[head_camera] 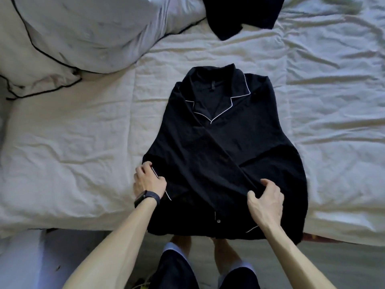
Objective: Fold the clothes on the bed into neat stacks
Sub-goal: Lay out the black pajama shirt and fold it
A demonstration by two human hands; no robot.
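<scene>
- Fingers [145,165] of the left hand [149,181] are curled round the left edge of the black shirt [225,147], where a strip of white piping is gripped.
- A fold of the shirt's cloth is pinched between the thumb and fingers [268,184] of the right hand [265,202], low on the front and right of the middle.
- The shirt is laid front up on the bed [83,142], close to its near edge, with the collar turned away from the person; the hem is hung slightly over that edge.
- The sides are folded in across the front, and one dark band of cloth is laid slantwise from the collar down to the right hand.
- White piping is seen along the collar and lapels, and a small button near the hem.
- A second dark garment [241,15] is seen at the far side of the bed, well apart from the shirt and partly cut off by the frame.
- A white pillow [79,32] edged with a black line is set at the far left.
- A dark band [146,198] is worn on the left wrist.
</scene>
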